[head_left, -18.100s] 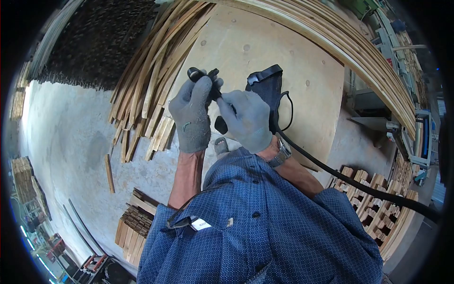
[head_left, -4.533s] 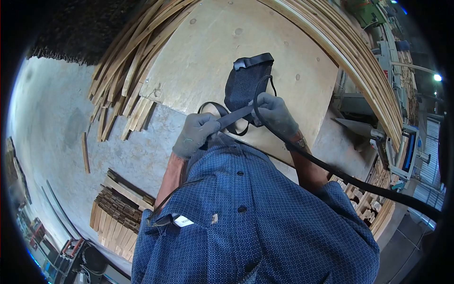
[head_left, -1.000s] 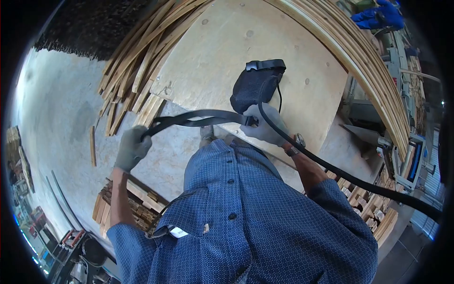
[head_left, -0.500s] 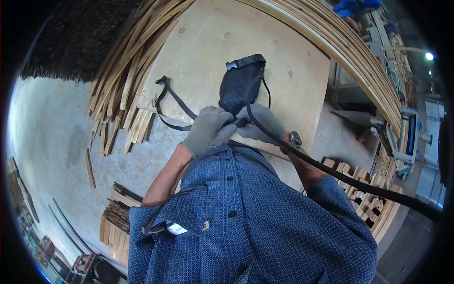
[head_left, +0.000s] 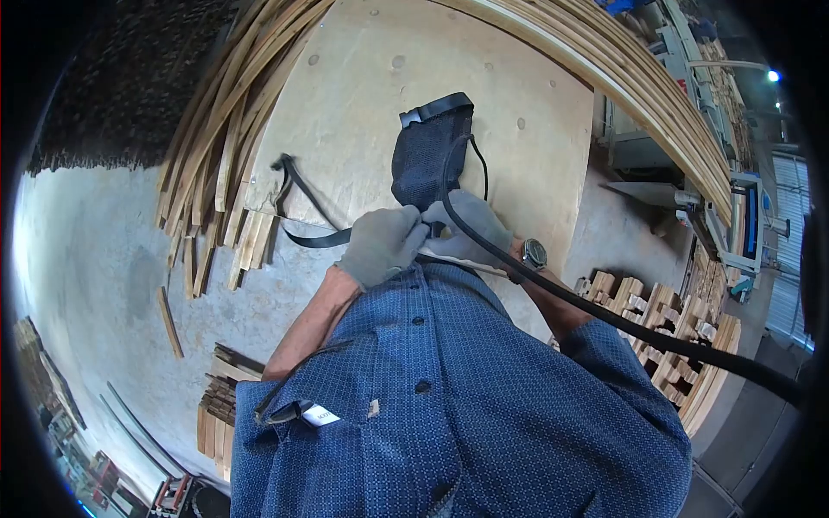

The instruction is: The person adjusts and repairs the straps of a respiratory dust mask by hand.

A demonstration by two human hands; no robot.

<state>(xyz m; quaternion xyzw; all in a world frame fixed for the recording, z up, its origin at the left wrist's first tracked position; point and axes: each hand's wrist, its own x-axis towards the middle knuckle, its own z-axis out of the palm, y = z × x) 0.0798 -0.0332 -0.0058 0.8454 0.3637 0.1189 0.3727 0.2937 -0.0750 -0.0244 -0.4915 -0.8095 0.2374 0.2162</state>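
Note:
A black mesh pouch (head_left: 420,160) with a buckled belt (head_left: 439,107) across its top lies on the plywood board (head_left: 345,112). My gloved left hand (head_left: 380,246) is closed on a black strap (head_left: 324,240), whose slack trails left over the board's edge. Close against it, my gloved right hand (head_left: 473,226) pinches a dark piece of the same strap, just below the pouch. The fingertips of both hands nearly meet and partly hide what lies between them. A thick black cable (head_left: 596,308) passes over my right wrist, beside a watch (head_left: 534,253), and up to the pouch.
Long wooden strips (head_left: 229,129) lie left of the board, and a bundle of curved-looking slats (head_left: 639,95) runs along its far right. Stacked wood pieces (head_left: 665,319) stand at lower right, another stack (head_left: 216,414) at lower left. Machinery (head_left: 747,229) is at right.
My hands stay together below the pouch, with the fingers shifted slightly and the right hand turned a little. The loose strap on the left has sagged lower. The view has shifted slightly.

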